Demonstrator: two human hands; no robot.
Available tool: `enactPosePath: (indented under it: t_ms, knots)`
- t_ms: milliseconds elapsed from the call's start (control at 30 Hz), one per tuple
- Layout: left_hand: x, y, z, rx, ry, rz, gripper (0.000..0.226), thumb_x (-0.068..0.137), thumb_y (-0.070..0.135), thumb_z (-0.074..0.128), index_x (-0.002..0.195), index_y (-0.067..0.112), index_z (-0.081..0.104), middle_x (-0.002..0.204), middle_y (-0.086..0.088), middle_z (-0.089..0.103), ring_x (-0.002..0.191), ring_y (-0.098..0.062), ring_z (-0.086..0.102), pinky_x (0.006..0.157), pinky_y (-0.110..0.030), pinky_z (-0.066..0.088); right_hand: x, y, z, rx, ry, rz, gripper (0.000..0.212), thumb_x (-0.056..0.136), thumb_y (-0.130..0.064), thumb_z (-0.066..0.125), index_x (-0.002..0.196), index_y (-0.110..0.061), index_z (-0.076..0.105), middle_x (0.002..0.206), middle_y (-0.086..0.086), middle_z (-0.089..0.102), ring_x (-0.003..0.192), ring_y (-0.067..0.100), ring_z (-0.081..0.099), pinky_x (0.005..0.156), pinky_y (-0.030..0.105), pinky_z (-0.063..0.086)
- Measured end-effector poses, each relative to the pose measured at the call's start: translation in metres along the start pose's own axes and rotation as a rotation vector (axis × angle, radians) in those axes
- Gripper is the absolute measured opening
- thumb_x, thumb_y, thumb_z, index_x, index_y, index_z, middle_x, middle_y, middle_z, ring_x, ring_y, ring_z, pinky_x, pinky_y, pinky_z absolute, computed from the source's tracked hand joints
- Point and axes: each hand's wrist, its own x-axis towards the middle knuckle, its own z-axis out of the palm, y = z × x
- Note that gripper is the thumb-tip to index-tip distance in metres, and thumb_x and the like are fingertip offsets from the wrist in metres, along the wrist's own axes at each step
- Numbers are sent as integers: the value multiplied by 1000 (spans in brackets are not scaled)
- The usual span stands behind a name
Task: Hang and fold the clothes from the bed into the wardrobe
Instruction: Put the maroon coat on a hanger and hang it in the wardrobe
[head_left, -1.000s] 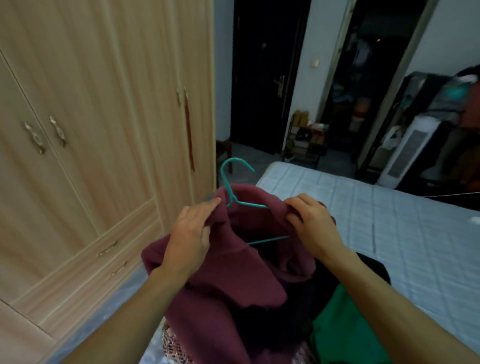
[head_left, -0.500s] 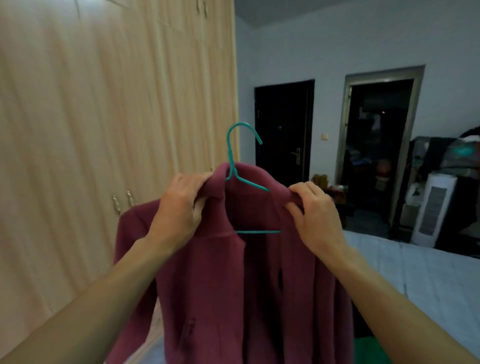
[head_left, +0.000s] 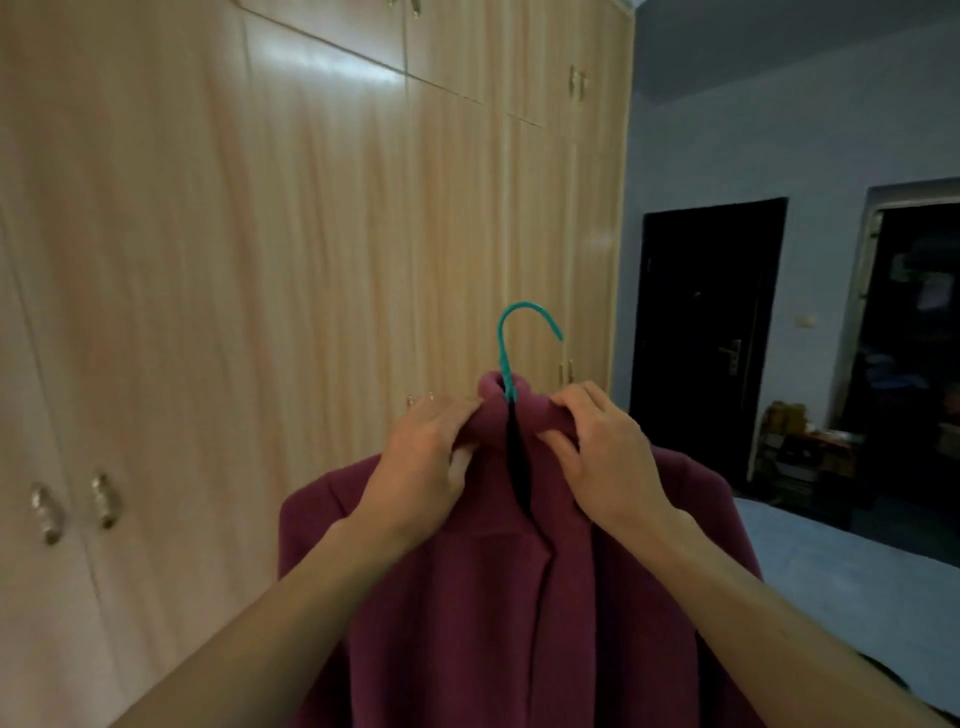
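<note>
Head | left hand (head_left: 421, 467), right hand (head_left: 602, 457) grip maroon coat (head_left: 467, 623) (on teal hanger (head_left: 504, 364))

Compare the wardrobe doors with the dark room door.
The wardrobe doors are pale glossy wood; the dark room door is near black. The wardrobe doors carry small paired pulls; the room door has one lever handle. Both are shut.

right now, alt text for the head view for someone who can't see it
The left hand and right hand grip the collar of a maroon coat on a teal hanger, held up before a closed wooden wardrobe. A dark door and a bed lie to the right.
</note>
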Motion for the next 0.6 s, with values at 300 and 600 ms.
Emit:
enactPosePath:
  t_ms: [300, 600]
  knots:
    - [-69, -69, -95, 120, -65, -129, 42, 73, 7, 76, 113, 8, 65, 108, -9, 69, 101, -30, 62, 87, -27, 37, 5, -104, 88, 43, -75, -57, 22, 82, -16, 71, 102, -19, 62, 95, -1, 62, 90, 25, 56, 77, 39, 43]
    - [-120, -112, -116, 217, 71, -404, 45, 73, -2, 68, 116, 11, 66, 105, -8, 70, 98, -28, 62, 88, -29, 42, -1, -168, 153, 115, -229, -82, 38, 87, -17, 66, 124, -19, 56, 115, 3, 61, 105, 28, 58, 86, 40, 48]
